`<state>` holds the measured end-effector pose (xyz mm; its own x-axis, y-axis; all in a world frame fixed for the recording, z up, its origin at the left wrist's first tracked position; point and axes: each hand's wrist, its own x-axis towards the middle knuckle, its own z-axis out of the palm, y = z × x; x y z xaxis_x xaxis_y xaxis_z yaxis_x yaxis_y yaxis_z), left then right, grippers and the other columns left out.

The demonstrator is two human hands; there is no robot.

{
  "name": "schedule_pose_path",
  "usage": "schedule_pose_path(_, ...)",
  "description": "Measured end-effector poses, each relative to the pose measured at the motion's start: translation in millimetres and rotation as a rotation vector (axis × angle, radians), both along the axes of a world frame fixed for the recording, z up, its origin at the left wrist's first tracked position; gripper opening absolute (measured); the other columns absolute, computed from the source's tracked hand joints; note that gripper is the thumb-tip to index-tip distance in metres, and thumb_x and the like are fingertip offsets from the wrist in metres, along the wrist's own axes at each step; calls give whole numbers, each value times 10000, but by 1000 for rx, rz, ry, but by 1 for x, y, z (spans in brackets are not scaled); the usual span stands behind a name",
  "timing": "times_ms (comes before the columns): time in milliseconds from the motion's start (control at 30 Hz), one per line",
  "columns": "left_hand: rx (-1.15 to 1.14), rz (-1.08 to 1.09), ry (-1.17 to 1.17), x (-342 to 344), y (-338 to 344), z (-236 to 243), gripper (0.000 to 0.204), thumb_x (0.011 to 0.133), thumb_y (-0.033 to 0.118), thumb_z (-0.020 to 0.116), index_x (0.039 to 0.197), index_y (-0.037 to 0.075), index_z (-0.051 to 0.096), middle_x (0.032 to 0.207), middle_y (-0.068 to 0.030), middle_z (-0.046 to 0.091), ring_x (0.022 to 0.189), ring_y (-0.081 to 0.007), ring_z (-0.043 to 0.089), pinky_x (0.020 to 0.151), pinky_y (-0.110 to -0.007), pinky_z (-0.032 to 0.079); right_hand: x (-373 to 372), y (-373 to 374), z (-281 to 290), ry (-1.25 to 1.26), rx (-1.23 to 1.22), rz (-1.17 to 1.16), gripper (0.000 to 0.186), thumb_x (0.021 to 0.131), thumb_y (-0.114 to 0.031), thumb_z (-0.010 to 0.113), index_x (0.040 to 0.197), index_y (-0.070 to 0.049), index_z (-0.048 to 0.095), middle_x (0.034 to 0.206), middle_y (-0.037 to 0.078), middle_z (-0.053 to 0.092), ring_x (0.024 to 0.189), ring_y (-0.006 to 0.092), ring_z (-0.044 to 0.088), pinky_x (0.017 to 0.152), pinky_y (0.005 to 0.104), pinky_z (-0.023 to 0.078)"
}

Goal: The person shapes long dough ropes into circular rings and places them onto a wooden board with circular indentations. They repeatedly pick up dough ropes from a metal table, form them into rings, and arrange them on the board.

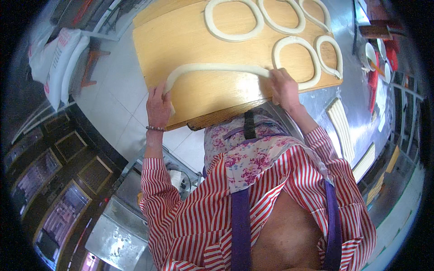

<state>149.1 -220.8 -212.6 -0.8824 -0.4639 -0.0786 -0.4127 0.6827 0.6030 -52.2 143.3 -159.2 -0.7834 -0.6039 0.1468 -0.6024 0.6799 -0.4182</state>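
A long pale dough rope arches across the wooden board, bowed away from me. My left hand grips its left end near the board's front left edge, fingers closed around it. At the other end, my right hand has its fingers closed on the rope, beside a closed dough ring. Several more dough rings lie along the far and right parts of the board, among them a large dough ring. The rope's very tips are hidden by my fingers.
Right of the board is a metal table with long pale dough strips on it. Bowls and red items stand at its far right. White sacks rest at far left, beside an orange-brown stool.
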Motion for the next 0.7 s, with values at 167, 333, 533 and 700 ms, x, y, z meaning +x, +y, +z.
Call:
schedule_pose_path(167, -209, -110, -44, 28, -8, -5, 520, 802, 139, 700, 1293, 81, 538, 1106, -156, 583, 1042, -347, 597, 867, -453, 518, 26, -6, 17, -47, 198, -37, 411, 809, -71, 680, 1215, -100, 623, 1089, 130, 626, 940, 335, 647, 782, 411, 537)
schedule_pose_path(333, -72, 177, 52, 63, -1, -26, 572, 729, 79, 721, 1274, 90, 548, 1077, -126, 596, 1048, -332, 584, 893, -469, 495, 31, -92, 28, -119, 81, 255, 392, 836, -200, 685, 1217, -121, 638, 1152, 116, 644, 982, 315, 648, 808, 418, 549)
schedule_pose_path(533, -60, 227, 185, 92, -13, -46, 580, 714, 9, 724, 1265, 84, 557, 1042, -110, 618, 1033, -328, 590, 933, -452, 460, 108, -246, -44, 108, -119, 830, 466, 816, -202, 700, 1247, -58, 596, 1219, 160, 608, 1182, 326, 545, 1011, 457, 420)
schedule_pose_path(700, 30, 368, 267, 90, -8, -60, 536, 738, 37, 749, 1244, 77, 577, 1071, -106, 661, 1033, -309, 605, 937, -442, 460, 122, -300, -84, 76, 226, 1004, 414, 794, -181, 691, 1182, -59, 609, 1223, 128, 581, 1182, 295, 543, 981, 407, 441)
